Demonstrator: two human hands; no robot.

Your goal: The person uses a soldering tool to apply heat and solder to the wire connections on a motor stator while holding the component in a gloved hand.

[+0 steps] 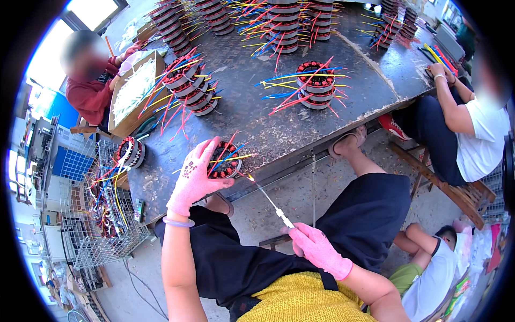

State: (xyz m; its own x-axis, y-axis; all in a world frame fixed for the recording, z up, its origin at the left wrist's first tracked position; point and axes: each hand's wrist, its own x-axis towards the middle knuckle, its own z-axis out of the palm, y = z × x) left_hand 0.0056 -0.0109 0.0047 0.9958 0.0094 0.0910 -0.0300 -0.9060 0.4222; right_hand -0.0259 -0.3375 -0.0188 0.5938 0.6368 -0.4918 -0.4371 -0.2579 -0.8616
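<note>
The motor ring [231,173] sits at the near edge of the bench [263,115]; whether it rests on the surface or is held slightly above is hard to tell. The left hand [194,174] has its gloved fingers clamped around the ring's left side, the thumb along its near side. The right hand [321,251], nearer the body than the ring, has its fingers closed on the white tool [284,218], whose thin rod points up to a lead end beside the ring.

As a judgement, this piece looks partway through: red, blue and yellow leads [232,157] fan loose from the ring, and the tool is at only one spot. How many leads have been dealt with cannot be told. Beyond the ring stand a short stack [316,102] and a leaning stack [197,96], both bristling with leads; nothing shows whether these are finished or waiting. Left of the ring lies a single ring with pale lacing [130,153].

The left hand covers much of the ring's outer wall. The bright spot at the rod's tip could be glow, glint or bare wire. Stacks farthest from the ring are cut off above.
</note>
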